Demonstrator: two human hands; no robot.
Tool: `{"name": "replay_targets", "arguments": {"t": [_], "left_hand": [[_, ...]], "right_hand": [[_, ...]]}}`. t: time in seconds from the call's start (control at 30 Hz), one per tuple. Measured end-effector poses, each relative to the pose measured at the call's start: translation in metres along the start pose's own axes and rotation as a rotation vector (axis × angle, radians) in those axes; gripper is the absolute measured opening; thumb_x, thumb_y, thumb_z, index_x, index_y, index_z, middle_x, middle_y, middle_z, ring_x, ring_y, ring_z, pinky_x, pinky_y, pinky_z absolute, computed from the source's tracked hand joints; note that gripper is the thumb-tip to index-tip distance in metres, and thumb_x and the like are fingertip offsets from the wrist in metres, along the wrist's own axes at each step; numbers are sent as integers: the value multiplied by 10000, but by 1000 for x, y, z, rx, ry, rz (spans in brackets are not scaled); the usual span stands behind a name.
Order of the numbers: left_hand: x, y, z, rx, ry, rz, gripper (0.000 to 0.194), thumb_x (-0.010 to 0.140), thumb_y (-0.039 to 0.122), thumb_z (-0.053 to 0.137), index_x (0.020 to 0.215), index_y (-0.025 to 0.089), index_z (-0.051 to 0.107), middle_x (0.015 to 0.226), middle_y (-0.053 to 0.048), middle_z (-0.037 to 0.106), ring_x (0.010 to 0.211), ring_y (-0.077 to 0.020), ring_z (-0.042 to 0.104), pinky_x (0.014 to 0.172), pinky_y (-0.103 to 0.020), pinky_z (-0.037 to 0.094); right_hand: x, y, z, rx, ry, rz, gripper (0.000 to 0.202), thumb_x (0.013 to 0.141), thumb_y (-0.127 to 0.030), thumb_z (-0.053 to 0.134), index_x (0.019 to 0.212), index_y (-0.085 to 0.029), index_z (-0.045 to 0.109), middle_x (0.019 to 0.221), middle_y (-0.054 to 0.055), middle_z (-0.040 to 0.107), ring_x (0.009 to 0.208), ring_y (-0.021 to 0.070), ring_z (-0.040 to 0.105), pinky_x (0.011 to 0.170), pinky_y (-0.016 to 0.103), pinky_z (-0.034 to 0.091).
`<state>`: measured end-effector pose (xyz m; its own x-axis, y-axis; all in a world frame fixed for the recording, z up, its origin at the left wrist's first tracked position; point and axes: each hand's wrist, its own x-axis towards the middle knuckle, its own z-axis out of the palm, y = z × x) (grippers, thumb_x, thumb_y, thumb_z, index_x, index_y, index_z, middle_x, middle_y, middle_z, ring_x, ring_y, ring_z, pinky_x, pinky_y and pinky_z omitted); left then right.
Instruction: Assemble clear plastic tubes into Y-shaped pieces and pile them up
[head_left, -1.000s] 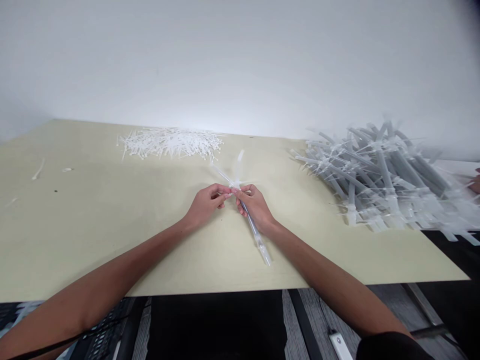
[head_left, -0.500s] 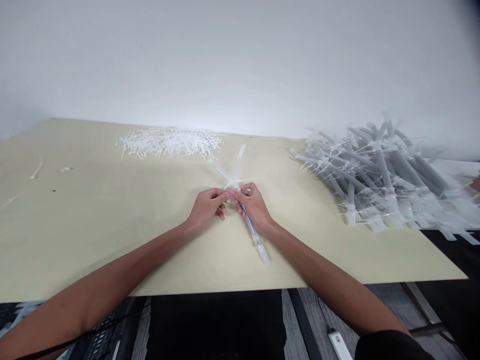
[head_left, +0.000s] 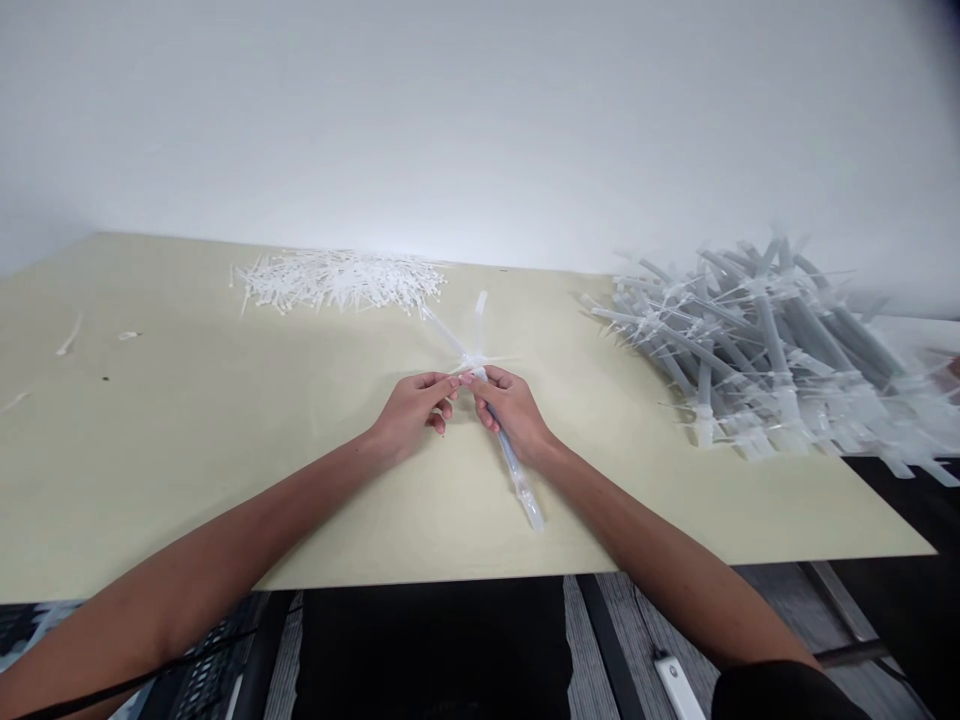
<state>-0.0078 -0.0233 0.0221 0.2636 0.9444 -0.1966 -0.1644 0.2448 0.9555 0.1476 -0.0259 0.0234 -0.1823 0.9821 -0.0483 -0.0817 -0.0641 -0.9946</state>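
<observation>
A translucent plastic tube assembly [head_left: 517, 470] slants across the table in front of me, forking at its top into two thinner branches. Thin white cable tie ends stick out sideways around the fork. My right hand [head_left: 514, 410] is closed around the tube just below the fork. Fingertips of my left hand [head_left: 412, 410] pinch together at the left side of the same joint, touching the right thumb. What lies between the left fingertips is too small to make out, perhaps a cable tie end.
Loose white cable ties [head_left: 337, 280] form a pile at the back. A big heap of similar tube assemblies [head_left: 765, 340] covers the right end of the table [head_left: 225, 420]. Some white scraps [head_left: 71, 335] lie far left. Part of another person's hand [head_left: 954, 368] shows at the right edge.
The tube assembly has turned slightly in my hands, its left branch swinging a little upward. Both hands stay together at the joint.
</observation>
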Motion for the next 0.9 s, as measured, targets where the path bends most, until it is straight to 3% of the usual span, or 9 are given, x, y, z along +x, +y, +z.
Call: {"name": "replay_targets", "arguments": {"t": [0.2, 0.47, 0.7, 0.9], "left_hand": [[-2, 5, 0, -134, -74, -85, 265, 710, 367, 694, 716, 123, 591, 736, -5, 477, 588, -50, 447, 428, -163, 332], [1, -9, 3, 121, 3, 54, 312, 757, 452, 641, 738, 154, 550, 608, 9, 501, 463, -68, 445, 409, -204, 391], [0, -5, 3, 117, -17, 106, 312, 773, 448, 621, 716, 155, 529, 584, 15, 504, 450, -73, 462, 431, -216, 423], [2, -5, 4, 96, 8, 84, 212, 782, 345, 603, 730, 172, 490, 566, 27, 503, 451, -84, 465, 442, -231, 431]], "right_hand": [[0, 2, 1, 8, -19, -14, 287, 735, -434, 655, 837, -181, 565, 487, -83, 419, 353, 39, 316, 335, 183, 218], [1, 2, 0, 40, 0, -8, 313, 721, -410, 668, 869, -198, 492, 480, -97, 426, 332, 47, 338, 304, 177, 206], [0, 0, 0, -48, 16, -21, 352, 723, -396, 664, 969, -195, 513, 439, -105, 430, 335, 50, 321, 314, 167, 240], [1, 0, 2, -69, 55, -26, 300, 758, -424, 623, 924, -201, 513, 455, -96, 435, 335, 60, 353, 307, 173, 259]]}}
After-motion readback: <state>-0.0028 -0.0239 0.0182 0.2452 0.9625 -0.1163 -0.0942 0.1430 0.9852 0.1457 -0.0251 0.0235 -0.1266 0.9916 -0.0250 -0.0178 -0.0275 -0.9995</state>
